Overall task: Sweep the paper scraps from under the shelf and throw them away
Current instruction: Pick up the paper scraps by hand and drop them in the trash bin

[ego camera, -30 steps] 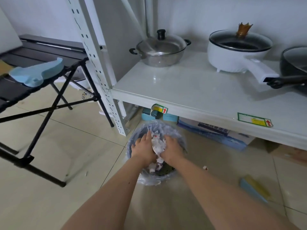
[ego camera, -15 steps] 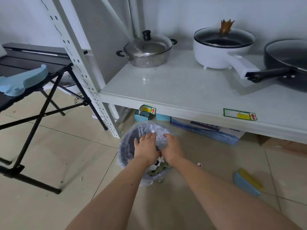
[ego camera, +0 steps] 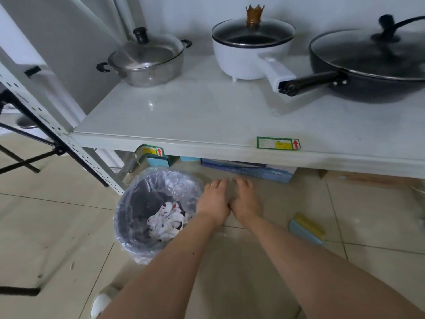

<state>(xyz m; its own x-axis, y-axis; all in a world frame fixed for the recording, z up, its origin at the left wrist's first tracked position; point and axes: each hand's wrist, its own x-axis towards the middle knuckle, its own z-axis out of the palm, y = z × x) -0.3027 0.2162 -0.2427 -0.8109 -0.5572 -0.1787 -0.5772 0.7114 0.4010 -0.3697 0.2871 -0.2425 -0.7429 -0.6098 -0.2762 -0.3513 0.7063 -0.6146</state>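
Observation:
A round bin lined with a clear plastic bag (ego camera: 128, 203) stands on the tiled floor by the shelf's left post. White paper scraps (ego camera: 166, 221) lie heaped inside it. My left hand (ego camera: 215, 200) and my right hand (ego camera: 246, 199) are side by side, palms down, just right of the bin's rim and low over the floor. Both hands are empty, fingers stretched out toward the gap under the white shelf (ego camera: 207, 143). A blue brush with yellow bristles (ego camera: 307, 229) lies on the floor to the right of my hands.
On the shelf stand a steel pot (ego camera: 143, 58), a white electric pot (ego camera: 250, 49) and a black lidded pan (ego camera: 372, 63). Blue boxes (ego camera: 250, 170) sit under the shelf. A black folding table's legs (ego camera: 25, 148) stand at the left. Small white specks dot the floor at lower left.
My hands dropped the paper scraps into the bin and came out of it, moving right to the floor beside it. The view shifted right and closer to the shelf.

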